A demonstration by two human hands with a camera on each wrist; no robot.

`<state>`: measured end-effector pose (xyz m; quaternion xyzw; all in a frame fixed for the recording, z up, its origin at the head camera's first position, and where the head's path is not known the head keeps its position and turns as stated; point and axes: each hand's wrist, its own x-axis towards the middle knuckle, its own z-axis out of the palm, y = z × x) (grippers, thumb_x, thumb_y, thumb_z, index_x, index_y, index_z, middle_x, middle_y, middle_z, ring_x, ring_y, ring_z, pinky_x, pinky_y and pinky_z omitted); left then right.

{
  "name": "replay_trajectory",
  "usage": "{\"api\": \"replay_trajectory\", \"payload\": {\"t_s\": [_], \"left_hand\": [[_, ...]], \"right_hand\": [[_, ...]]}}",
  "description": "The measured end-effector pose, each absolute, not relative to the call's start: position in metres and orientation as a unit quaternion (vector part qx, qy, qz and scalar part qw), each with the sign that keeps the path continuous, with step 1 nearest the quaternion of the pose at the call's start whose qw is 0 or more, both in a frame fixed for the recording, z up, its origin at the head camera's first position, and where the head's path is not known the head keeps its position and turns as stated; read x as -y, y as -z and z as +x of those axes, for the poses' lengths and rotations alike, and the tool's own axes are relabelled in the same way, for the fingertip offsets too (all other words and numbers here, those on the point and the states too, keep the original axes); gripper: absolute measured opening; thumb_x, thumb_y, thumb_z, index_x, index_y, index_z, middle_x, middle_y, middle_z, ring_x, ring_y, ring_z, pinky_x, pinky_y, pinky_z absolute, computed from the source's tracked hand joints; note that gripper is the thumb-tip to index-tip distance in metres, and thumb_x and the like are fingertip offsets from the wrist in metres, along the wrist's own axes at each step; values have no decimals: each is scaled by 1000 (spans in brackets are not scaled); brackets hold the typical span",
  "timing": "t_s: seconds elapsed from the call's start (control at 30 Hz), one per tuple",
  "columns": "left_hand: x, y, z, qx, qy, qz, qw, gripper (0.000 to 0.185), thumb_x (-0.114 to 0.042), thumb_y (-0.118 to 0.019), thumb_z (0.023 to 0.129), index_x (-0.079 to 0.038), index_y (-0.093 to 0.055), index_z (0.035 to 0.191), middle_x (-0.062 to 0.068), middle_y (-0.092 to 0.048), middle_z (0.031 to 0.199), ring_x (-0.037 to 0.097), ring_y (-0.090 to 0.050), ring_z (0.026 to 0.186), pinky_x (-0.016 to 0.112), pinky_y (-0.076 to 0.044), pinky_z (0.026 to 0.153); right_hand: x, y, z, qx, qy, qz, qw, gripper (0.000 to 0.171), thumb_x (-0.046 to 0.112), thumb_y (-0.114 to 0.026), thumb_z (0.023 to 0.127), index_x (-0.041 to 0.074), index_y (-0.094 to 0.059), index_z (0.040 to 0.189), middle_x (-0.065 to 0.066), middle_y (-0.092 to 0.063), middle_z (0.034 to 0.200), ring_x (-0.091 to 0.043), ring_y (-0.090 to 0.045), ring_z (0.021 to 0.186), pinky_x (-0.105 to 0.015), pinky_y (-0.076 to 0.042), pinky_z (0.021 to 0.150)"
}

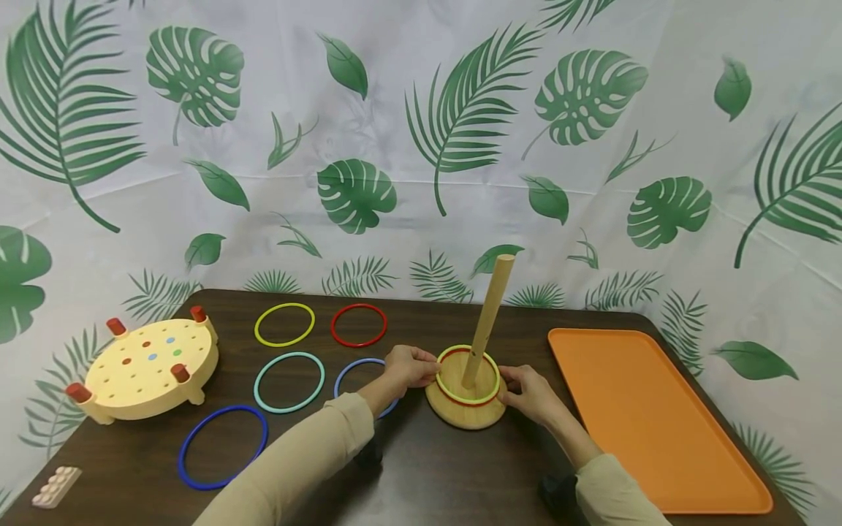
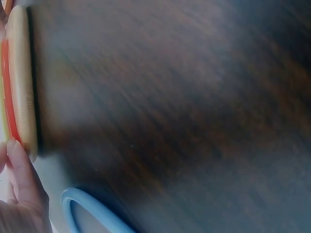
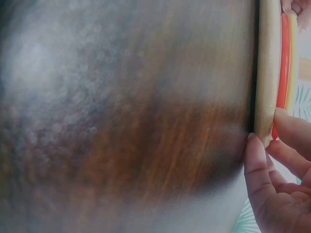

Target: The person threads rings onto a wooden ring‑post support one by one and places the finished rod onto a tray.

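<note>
A round wooden base carries a tilted-looking wooden post. Around the post's foot lie a yellow-green ring and, just beneath it, a red ring. My left hand pinches the yellow-green ring at its left edge; in the left wrist view a fingertip meets the red ring too. At the right side of the stand is my right hand, gripping the wooden base's edge between thumb and fingers, with the index fingertip against the red ring. A light blue ring lies on the table by my left hand.
Left of the stand lie another yellow ring, another red ring, a turquoise ring and a dark blue ring. A pegged yellow board stands far left, near a pale studded block. An orange tray lies right.
</note>
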<state>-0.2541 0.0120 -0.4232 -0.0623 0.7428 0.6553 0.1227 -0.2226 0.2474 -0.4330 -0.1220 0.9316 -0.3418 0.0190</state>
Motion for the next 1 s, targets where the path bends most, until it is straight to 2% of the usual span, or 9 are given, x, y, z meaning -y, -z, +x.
{"api": "replay_trajectory", "payload": {"t_s": [0.3, 0.53, 0.77, 1.0], "left_hand": [[-10, 421, -252, -750, -649, -52, 119, 15, 1, -71, 79, 9, -68, 92, 1, -61, 59, 7, -59, 54, 25, -57, 57], [3, 413, -251, -762, -635, -37, 117, 18, -6, -70, 82, 5, -68, 97, 12, -70, 78, 13, -67, 64, 28, -58, 61], [37, 404, -246, -748, -646, 17, 151, 28, -8, -67, 86, 7, -62, 109, 21, -68, 98, 22, -69, 79, 39, -57, 79], [79, 397, -240, -740, -651, 37, 164, 35, -10, -65, 88, 9, -58, 116, 16, -67, 98, 25, -68, 88, 42, -54, 86]], "right_hand": [[-244, 432, -222, -935, 335, -118, 16, 43, -1, -70, 78, -6, -60, 120, -17, -57, 105, -27, -61, 90, -42, -54, 80], [-246, 432, -222, -935, 332, -122, 16, 44, 0, -71, 78, -7, -59, 121, -18, -57, 106, -28, -61, 91, -43, -53, 81], [-245, 432, -224, -934, 332, -131, 9, 44, 0, -70, 79, -8, -59, 121, -19, -57, 104, -29, -61, 90, -43, -54, 80], [-245, 432, -223, -936, 325, -134, 11, 45, 1, -70, 79, -8, -58, 121, -20, -57, 106, -28, -61, 90, -44, -52, 82]]}}
